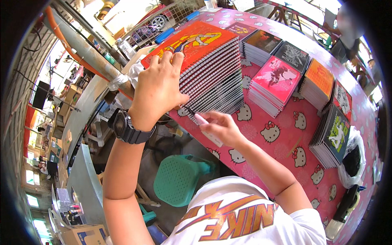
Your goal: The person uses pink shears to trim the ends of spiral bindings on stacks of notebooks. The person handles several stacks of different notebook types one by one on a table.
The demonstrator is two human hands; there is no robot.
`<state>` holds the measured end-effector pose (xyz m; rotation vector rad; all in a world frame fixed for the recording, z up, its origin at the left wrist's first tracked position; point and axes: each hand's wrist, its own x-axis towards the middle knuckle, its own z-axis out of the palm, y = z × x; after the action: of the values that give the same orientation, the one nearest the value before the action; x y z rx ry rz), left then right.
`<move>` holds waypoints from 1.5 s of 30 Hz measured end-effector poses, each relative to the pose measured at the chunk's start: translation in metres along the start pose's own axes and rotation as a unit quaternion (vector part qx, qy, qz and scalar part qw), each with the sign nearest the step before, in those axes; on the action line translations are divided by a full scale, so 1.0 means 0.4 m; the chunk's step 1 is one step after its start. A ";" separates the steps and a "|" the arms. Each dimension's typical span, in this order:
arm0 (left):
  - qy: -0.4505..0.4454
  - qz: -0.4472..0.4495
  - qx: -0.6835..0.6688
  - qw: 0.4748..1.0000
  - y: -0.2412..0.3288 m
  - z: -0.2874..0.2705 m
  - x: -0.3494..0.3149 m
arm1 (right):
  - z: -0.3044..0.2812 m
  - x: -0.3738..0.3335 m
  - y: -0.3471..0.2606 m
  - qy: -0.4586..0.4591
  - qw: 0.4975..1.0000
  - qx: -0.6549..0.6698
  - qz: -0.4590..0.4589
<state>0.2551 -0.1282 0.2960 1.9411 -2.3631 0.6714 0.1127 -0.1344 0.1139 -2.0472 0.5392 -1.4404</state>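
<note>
A tall stack of spiral notebooks (212, 65) with a red and yellow top cover stands at the table's left edge. My left hand (159, 87), with a black watch on its wrist, grips the near corner of this stack, fingers bent over the cover and thumb against the coil edge. Close to that thumb, at the stack's lower corner, my right hand (222, 127) is closed in a pinch, a pink covering on one fingertip. A small dark piece (188, 110) shows between the two hands; whether the right fingers hold it is unclear.
Shorter notebook piles, including a pink one (275, 79), an orange one (318, 77) and a dark green one (337, 132), stand on the pink patterned table (269, 149). A green stool (175, 179) is below the edge. An orange-wrapped pole (77, 45) rises at the left.
</note>
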 end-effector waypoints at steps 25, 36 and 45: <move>0.389 -0.147 -0.509 0.754 -0.034 0.159 -0.201 | -0.067 -0.070 -0.008 -0.103 0.669 0.628 0.384; 0.035 -0.213 -0.875 0.434 0.194 0.296 -0.342 | -0.016 -0.150 -0.038 -0.148 0.442 0.785 0.407; 0.150 -0.236 -0.839 0.466 0.132 0.358 -0.352 | -0.004 -0.132 -0.072 -0.132 0.940 0.130 0.285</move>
<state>0.2750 -0.0366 0.1107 0.9645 -0.8607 -0.9883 0.0934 -0.0805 0.0955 -1.6500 0.7101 -0.8298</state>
